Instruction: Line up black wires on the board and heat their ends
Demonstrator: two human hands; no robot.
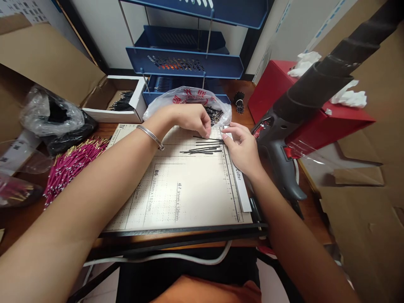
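A paper cutter board with a printed grid lies in front of me. Several thin black tubes lie side by side on its far part, their ends against the ruler edge. My left hand, a bracelet on its wrist, pinches one of the black tubes at its fingertips. Fingers curled, my right hand rests on the ruler edge with its fingertips at the tubes' right ends.
A plastic bag of black pieces lies behind the board. Pink wires are heaped at the left, near a white box and cardboard. The cutter's black handle rises at the right over a red box. Blue shelves stand behind.
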